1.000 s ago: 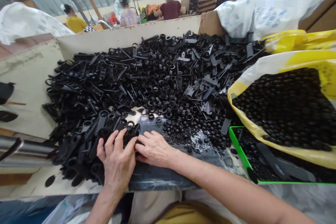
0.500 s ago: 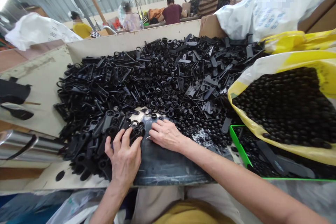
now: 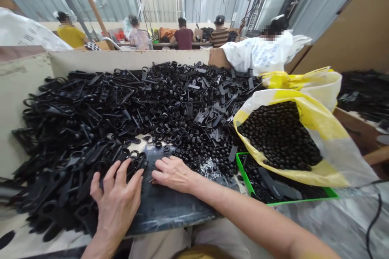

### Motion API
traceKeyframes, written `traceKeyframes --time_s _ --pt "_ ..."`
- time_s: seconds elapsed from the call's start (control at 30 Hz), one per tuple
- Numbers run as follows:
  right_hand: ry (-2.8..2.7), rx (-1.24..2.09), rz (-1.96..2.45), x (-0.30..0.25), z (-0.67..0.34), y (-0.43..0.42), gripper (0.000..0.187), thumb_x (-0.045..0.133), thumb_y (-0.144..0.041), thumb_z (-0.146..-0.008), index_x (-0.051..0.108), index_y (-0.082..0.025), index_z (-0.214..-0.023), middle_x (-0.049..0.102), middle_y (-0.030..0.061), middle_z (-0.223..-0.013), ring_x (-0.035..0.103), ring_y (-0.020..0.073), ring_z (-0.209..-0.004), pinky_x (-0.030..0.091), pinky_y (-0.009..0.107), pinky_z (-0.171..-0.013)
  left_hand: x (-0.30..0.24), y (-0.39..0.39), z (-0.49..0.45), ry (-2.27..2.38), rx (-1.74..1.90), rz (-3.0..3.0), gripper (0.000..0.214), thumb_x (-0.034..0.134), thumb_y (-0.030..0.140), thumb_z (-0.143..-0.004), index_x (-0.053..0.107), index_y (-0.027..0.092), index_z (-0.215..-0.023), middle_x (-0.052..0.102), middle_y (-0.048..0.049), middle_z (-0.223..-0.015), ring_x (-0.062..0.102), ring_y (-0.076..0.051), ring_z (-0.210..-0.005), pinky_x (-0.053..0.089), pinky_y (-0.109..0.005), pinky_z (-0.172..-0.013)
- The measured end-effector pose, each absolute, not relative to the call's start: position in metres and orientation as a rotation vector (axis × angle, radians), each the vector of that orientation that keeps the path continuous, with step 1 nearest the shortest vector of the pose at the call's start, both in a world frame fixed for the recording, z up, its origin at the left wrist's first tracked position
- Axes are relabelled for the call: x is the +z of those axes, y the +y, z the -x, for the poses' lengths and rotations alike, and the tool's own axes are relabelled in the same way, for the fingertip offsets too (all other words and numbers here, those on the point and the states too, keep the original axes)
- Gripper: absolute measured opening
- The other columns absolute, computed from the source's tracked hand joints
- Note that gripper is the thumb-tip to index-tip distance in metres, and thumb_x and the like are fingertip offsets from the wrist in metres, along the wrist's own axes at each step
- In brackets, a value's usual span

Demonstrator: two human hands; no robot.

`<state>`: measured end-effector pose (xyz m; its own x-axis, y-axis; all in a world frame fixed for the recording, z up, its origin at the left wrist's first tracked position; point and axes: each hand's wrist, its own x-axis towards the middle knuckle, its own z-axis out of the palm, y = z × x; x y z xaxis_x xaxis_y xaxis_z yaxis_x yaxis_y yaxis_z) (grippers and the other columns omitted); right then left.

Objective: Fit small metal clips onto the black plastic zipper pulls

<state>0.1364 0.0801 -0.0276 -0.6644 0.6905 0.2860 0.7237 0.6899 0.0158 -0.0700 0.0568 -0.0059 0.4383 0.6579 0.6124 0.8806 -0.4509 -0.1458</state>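
My left hand (image 3: 117, 200) lies with fingers spread on a heap of long black plastic parts (image 3: 69, 137) at the near left of the bench. My right hand (image 3: 172, 173) rests beside it on a dark mat (image 3: 164, 208), fingers curled in a pinch on a thin metal pin that barely shows at the fingertips. Small black rings (image 3: 182, 129) and a scatter of silver pins (image 3: 209, 168) lie just beyond the right hand.
A yellow bag of black beads (image 3: 282, 135) sits on a green tray (image 3: 243, 172) at the right. A board wall (image 3: 127, 58) closes the back of the bench. Several people sit at benches behind; one in white leans close at the back right.
The camera has swung up and to the right. My right hand has drawn back toward me and closer to the left hand. The left hand stays on the heap.
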Motion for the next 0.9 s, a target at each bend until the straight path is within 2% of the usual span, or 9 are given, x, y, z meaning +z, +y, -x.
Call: traceKeyframes --time_s 0.1,0.23,0.3,0.37,0.43,0.53,0.63,0.77,0.9 --pt "-2.651 -0.174 1.121 -0.024 -0.130 0.093 0.028 0.051 -0.043 -0.111 0.065 -0.021 -0.101 0.066 0.0044 -0.103 0.060 0.0184 -0.088 0.045 0.030 -0.070 -0.006 0.055 0.070 -1.276 -0.683 2.240 0.015 0.068 0.019 -0.094 0.081 0.020 -0.103 0.068 -0.0201 -0.136 0.056 -0.044 -0.132 0.028 -0.074 -0.116" --pt "-2.612 -0.113 1.150 -0.011 -0.133 0.097 0.024 0.056 -0.041 -0.109 0.068 -0.023 -0.098 0.069 0.0030 -0.103 0.063 0.0178 -0.089 0.046 0.029 -0.073 -0.005 0.048 0.072 -1.233 -0.736 2.217 0.015 0.068 0.018 -0.093 0.080 0.021 -0.102 0.069 -0.0185 -0.134 0.056 -0.043 -0.131 0.029 -0.073 -0.116" --pt "-2.548 -0.062 1.230 -0.003 -0.148 0.088 0.021 0.057 -0.035 -0.109 0.069 -0.022 -0.097 0.071 0.0035 -0.100 0.065 0.0178 -0.090 0.047 0.027 -0.074 -0.003 0.042 0.072 -1.234 -0.794 2.213 0.015 0.069 0.016 -0.092 0.079 0.022 -0.102 0.070 -0.0172 -0.131 0.057 -0.042 -0.128 0.032 -0.071 -0.114" --pt "-2.455 -0.001 1.343 0.005 -0.172 0.072 0.018 0.055 -0.025 -0.109 0.070 -0.021 -0.100 0.073 0.0036 -0.096 0.068 0.0171 -0.090 0.047 0.026 -0.074 -0.003 0.034 0.070 -1.234 -0.871 2.241 0.017 0.068 0.014 -0.092 0.078 0.024 -0.102 0.071 -0.0148 -0.125 0.059 -0.039 -0.123 0.040 -0.065 -0.109" --pt "-2.368 0.065 1.428 0.012 -0.201 0.052 0.015 0.054 -0.021 -0.109 0.069 -0.022 -0.112 0.075 0.0032 -0.104 0.071 0.0150 -0.094 0.048 0.023 -0.078 -0.006 0.026 0.062 -1.234 -0.947 2.336 0.019 0.064 0.012 -0.095 0.077 0.024 -0.103 0.073 -0.0125 -0.117 0.061 -0.034 -0.116 0.046 -0.054 -0.102" --pt "-2.274 0.130 1.552 0.017 -0.239 0.024 0.015 0.055 -0.017 -0.107 0.069 -0.021 -0.109 0.076 0.0024 -0.099 0.073 0.0145 -0.087 0.050 0.023 -0.075 -0.013 0.018 0.037 -1.203 -1.046 2.574 0.022 0.055 0.008 -0.099 0.072 0.020 -0.105 0.072 -0.0098 -0.107 0.061 -0.028 -0.108 0.049 -0.043 -0.096" --pt "-2.218 0.154 1.664 0.016 -0.258 0.007 0.012 0.060 -0.014 -0.103 0.070 -0.021 -0.101 0.076 0.0017 -0.093 0.074 0.0160 -0.080 0.050 0.024 -0.068 -0.020 0.019 0.004 -1.135 -1.046 2.748 0.020 0.053 0.010 -0.101 0.070 0.020 -0.106 0.071 -0.0077 -0.103 0.060 -0.025 -0.101 0.050 -0.039 -0.090" --pt "-2.214 0.171 1.739 0.014 -0.261 0.006 0.007 0.069 -0.015 -0.097 0.069 -0.022 -0.096 0.074 -0.0005 -0.091 0.073 0.0159 -0.075 0.049 0.024 -0.065 -0.026 0.030 -0.027 -1.130 -0.894 2.819 0.021 0.057 0.007 -0.097 0.070 0.022 -0.091 0.069 -0.0035 -0.089 0.058 -0.024 -0.086 0.046 -0.039 -0.076" --pt "-2.229 0.153 1.777 0.019 -0.258 0.026 0.004 0.068 -0.020 -0.100 0.068 -0.024 -0.101 0.073 -0.0009 -0.096 0.074 0.0171 -0.080 0.050 0.025 -0.069 -0.031 0.037 -0.030 -1.136 -0.852 2.818 0.027 0.057 0.002 -0.093 0.066 0.022 -0.077 0.064 -0.0025 -0.079 0.056 -0.024 -0.079 0.044 -0.038 -0.071"
